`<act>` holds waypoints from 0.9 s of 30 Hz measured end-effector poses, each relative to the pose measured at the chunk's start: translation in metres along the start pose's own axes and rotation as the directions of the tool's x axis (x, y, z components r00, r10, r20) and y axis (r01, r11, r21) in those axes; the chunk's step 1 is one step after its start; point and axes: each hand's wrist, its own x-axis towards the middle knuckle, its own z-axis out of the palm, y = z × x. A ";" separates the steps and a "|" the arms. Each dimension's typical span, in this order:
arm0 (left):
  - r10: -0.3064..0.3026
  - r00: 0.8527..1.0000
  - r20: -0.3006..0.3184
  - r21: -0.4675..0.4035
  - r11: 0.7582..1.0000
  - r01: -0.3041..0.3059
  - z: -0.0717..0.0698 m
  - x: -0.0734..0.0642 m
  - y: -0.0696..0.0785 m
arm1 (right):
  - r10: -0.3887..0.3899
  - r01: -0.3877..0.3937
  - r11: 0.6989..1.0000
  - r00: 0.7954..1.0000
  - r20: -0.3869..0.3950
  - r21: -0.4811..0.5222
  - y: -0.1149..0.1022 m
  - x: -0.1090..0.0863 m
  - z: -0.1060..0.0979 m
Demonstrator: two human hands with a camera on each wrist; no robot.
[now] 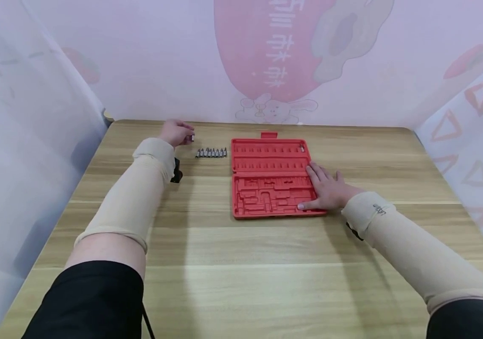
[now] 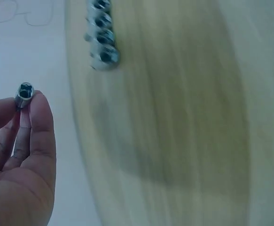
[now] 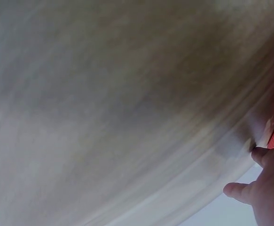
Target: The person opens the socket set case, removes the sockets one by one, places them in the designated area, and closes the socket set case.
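Observation:
Between thumb and fingers my left hand (image 1: 176, 133) pinches a small metal socket (image 2: 25, 90), its hollow end facing the left wrist camera. Just right of that hand, a row of several metal sockets (image 1: 211, 153) stands on the table. A red plastic case (image 1: 275, 217) lies unfolded in the middle, moulded slots showing in both halves. One small metal piece (image 1: 302, 148) sits in a slot at the case's upper right. With fingers spread, my right hand (image 1: 330, 190) rests on the case's right edge. The right wrist view shows only part of that hand.
The wooden table (image 1: 249, 282) carries all of this. A pale printed sheet (image 1: 160, 61) stands behind its far edge, with more sheeting (image 1: 25, 141) along the left and right sides. A dark wrist camera (image 1: 176, 171) hangs under my left sleeve.

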 end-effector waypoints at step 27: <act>0.012 0.994 0.110 0.558 0.827 -0.072 0.005 0.009 -0.025 | -0.001 0.001 0.999 1.000 0.013 -0.033 -0.008 -0.005 -0.005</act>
